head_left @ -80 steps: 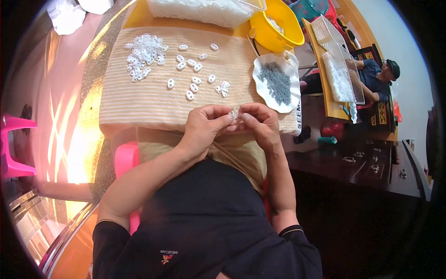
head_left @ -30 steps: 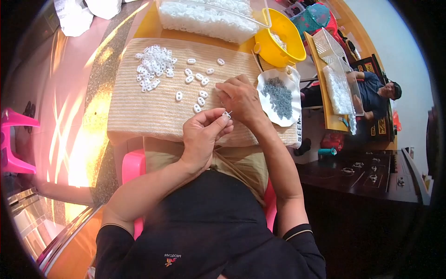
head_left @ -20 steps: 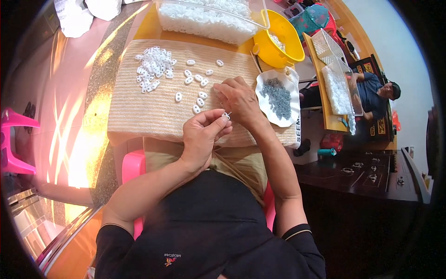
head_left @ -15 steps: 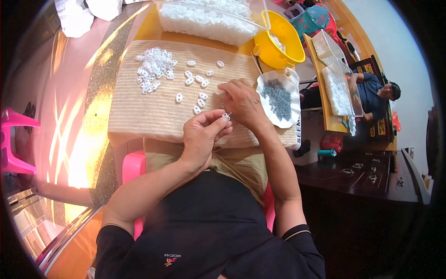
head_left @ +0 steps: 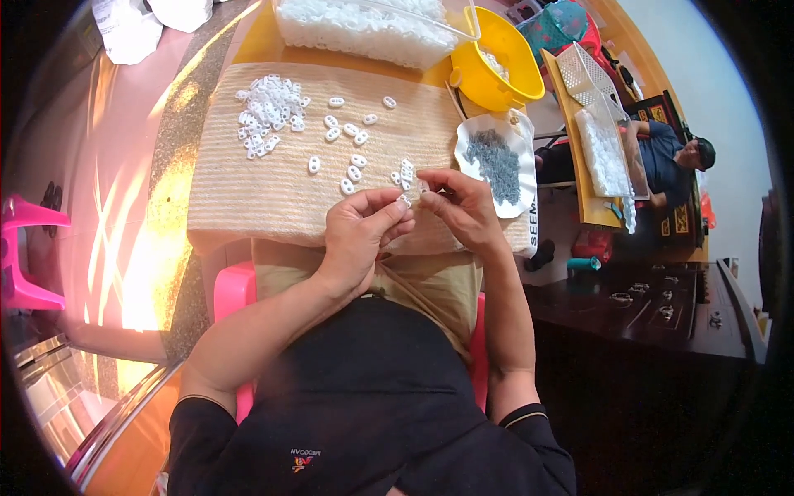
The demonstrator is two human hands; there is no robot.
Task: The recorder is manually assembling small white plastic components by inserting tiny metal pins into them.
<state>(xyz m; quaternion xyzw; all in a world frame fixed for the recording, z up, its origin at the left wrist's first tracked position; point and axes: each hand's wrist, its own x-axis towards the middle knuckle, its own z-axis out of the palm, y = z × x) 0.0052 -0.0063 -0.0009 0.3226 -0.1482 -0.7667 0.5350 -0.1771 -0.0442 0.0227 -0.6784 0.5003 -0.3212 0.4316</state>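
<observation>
My left hand (head_left: pixel 357 233) is closed, thumb and forefinger pinching a small white plastic piece (head_left: pixel 404 201). Just right of it, my right hand (head_left: pixel 468 212) pinches a white oval two-holed piece (head_left: pixel 424 187) between thumb and fingertips. The two pieces are close together above the front of the striped cloth (head_left: pixel 256 198); my fingers partly cover both. A few more white oval pieces (head_left: pixel 406 172) lie just beyond my fingertips. Farther left, several two-holed ovals (head_left: pixel 354 174) are scattered singly, beside a heap of white pieces (head_left: pixel 269 112).
A white wavy-rimmed dish (head_left: pixel 523 147) of small grey parts stands right of my right hand. Behind are a clear bin (head_left: pixel 364 41) of white pieces and a yellow basket (head_left: pixel 525 83). A person (head_left: pixel 668 161) sits at another table on the right.
My right hand has drawn back from over the cloth toward my left hand, now with a white oval piece in its fingers. White pieces it was covering show on the cloth.
</observation>
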